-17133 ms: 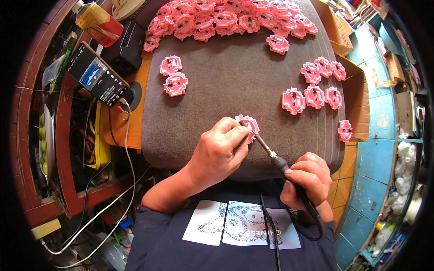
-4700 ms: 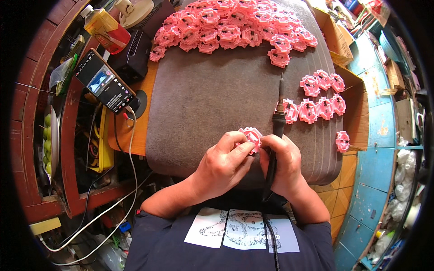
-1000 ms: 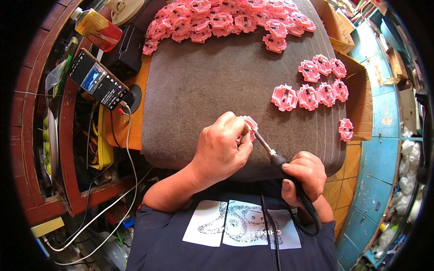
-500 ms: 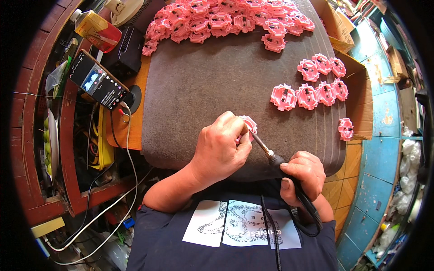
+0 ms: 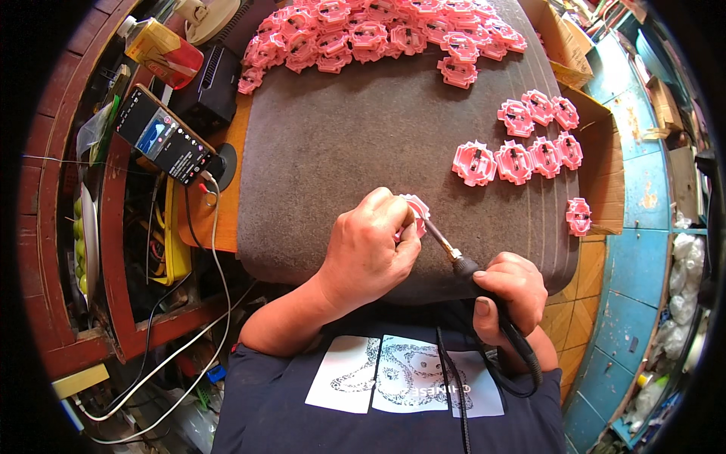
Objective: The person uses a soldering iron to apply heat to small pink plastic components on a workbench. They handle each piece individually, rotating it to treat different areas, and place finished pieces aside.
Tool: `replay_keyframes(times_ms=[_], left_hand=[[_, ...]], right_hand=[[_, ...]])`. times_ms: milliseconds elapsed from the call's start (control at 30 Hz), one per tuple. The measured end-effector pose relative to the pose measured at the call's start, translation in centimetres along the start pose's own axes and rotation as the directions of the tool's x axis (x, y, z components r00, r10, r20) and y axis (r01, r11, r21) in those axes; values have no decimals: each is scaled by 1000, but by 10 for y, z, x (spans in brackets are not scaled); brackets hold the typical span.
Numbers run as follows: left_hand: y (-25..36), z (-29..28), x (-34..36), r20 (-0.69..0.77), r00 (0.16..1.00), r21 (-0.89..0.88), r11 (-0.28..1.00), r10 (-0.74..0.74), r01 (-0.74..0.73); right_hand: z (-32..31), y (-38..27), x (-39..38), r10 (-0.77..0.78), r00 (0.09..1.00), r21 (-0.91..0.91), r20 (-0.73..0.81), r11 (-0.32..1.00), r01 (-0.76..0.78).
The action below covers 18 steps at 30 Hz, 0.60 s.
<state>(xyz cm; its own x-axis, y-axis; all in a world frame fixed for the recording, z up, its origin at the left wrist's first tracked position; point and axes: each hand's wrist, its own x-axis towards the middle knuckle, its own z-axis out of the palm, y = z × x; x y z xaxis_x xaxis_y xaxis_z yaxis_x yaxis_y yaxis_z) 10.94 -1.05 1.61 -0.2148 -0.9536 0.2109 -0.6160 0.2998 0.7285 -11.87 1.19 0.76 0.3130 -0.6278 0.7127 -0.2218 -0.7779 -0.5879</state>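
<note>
Near the front edge of the brown tabletop [image 5: 340, 151], my left hand [image 5: 374, 242] is closed on a small pink plastic part [image 5: 418, 208], pinched between thumb and fingers. Most of that part is hidden behind the fingers. My right hand [image 5: 514, 291] grips the black handle of a corded tool that looks like a soldering iron [image 5: 448, 244]. Its slim metal shaft points up and left, the end reaching the pink part. What the tip touches cannot be made out. The thick black cable curves down beside my right wrist.
Many pink parts with dark centres [image 5: 368, 38] are heaped at the far edge. Several more stand in short rows [image 5: 514, 161] at the right, with a single one [image 5: 578, 216] near the right edge. A phone [image 5: 165, 135] leans at left; cardboard boxes [image 5: 601, 163] adjoin the right.
My right hand and the soldering iron have shifted slightly right. The left hand keeps its hold on the pink part almost unmoved. The picture on the phone's screen differs.
</note>
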Motion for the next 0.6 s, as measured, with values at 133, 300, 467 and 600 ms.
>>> replay_keyframes(times_ms=[133,300,467,600], left_hand=[[-1,1,-2,0,1000,-10,1000,-15,15],[3,-2,1,-5,1000,-12,1000,1,-1],[0,1,1,-51,998,-14,999,44,-44],[0,1,1,-47,998,-6,999,45,-45]], right_hand=[[-3,0,-4,17,999,-13,-42,1000,-18],[-5,1,-12,72,995,-13,-69,997,-73],[-1,4,-10,59,993,-15,-101,998,-61],[0,4,-5,42,993,-70,-113,996,-50]])
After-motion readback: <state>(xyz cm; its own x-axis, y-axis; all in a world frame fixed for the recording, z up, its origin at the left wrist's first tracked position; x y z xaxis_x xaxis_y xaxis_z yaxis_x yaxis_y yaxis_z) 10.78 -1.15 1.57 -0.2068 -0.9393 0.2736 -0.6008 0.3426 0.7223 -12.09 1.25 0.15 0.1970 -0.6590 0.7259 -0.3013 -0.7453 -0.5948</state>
